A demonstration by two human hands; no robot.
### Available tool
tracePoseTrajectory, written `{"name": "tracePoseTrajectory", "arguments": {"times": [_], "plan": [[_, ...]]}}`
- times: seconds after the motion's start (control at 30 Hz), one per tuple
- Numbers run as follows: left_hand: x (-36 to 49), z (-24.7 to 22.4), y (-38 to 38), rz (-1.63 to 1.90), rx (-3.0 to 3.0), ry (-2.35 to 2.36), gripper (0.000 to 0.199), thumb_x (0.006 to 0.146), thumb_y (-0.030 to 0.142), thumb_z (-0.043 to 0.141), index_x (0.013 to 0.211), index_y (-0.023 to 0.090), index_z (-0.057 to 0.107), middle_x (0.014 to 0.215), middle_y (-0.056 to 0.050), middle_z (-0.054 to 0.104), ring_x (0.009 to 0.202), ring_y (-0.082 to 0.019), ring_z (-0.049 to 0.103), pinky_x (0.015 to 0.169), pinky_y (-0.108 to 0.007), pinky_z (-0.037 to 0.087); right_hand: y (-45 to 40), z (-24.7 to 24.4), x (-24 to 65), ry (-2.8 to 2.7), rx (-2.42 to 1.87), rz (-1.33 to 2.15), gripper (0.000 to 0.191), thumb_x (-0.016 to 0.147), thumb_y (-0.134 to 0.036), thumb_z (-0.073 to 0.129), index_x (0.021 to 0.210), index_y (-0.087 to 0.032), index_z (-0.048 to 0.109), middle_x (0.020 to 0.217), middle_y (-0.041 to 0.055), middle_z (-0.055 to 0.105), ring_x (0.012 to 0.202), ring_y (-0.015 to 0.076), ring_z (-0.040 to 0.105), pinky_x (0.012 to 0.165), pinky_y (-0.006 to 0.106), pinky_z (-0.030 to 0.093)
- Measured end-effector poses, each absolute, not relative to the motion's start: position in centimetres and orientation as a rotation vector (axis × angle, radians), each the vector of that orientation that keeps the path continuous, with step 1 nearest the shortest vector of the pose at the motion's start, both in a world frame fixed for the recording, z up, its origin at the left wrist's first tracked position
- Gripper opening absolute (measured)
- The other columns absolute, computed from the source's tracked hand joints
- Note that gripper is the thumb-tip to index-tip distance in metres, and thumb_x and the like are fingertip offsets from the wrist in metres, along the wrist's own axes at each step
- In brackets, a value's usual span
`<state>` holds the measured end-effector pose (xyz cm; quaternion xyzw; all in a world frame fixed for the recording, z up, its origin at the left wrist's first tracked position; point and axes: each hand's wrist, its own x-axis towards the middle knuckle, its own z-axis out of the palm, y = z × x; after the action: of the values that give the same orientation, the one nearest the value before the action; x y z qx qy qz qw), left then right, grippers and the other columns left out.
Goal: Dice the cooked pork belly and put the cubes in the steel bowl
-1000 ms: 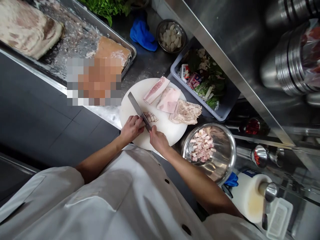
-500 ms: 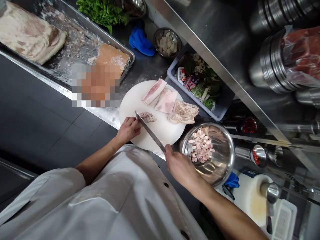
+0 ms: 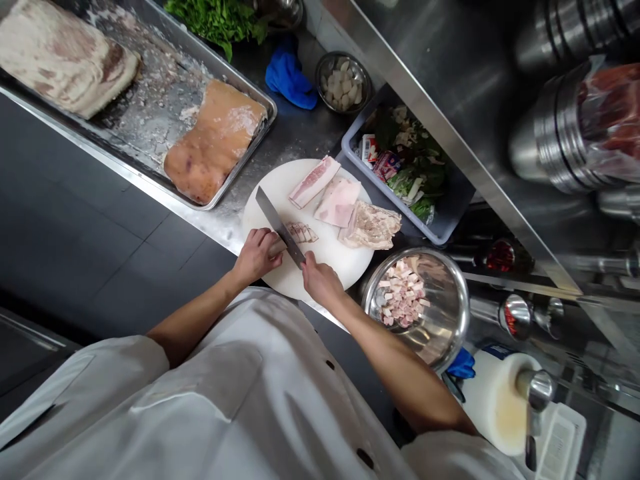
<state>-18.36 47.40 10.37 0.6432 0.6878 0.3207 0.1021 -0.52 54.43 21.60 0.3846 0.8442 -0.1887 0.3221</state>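
In the head view, the left hand (image 3: 257, 255), forearm aimed toward two o'clock, curls its fingers over one end of a narrow, part-sliced pinkish meat strip (image 3: 304, 233) near the middle of a round white cutting board (image 3: 335, 265). At the board's five o'clock, the right hand (image 3: 321, 283) wraps the handle of a long grey metal knife (image 3: 276, 221), blade pointing to eleven across the strip.

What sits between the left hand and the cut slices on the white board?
In the head view, the knife lies there, plus a bit of meat that the left hand holds.
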Motion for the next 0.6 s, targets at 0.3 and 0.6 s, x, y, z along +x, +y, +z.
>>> {"name": "tracePoseTrajectory", "arguments": {"times": [0.3,0.6], "plan": [[-18.7,10.0,46.6,0.944,2.003,2.018,0.012,0.089,0.017,0.055,0.099,0.02,0.06,0.098,-0.01,0.062,0.089,-0.024,0.054,0.082,-0.04,0.05,52.2,30.1,4.8,2.172,0.864,-0.351,0.021,0.106,-0.018,0.032,0.126,-0.015,0.039,0.072,0.0074,0.071,0.071,0.0278,0.075,0.057,0.027,0.048],[-18.4,9.5,47.1,0.968,1.899,2.027,0.011,0.09,0.015,0.052,0.096,0.021,0.06,0.095,-0.008,0.063,0.088,-0.022,0.055,0.083,-0.039,0.05,53.4,22.8,-0.2,2.151,0.891,-0.486,0.031,0.104,-0.013,0.032,0.134,-0.009,0.038,0.093,0.0173,0.074,0.091,0.0285,0.076,0.07,0.03,0.052]]}}
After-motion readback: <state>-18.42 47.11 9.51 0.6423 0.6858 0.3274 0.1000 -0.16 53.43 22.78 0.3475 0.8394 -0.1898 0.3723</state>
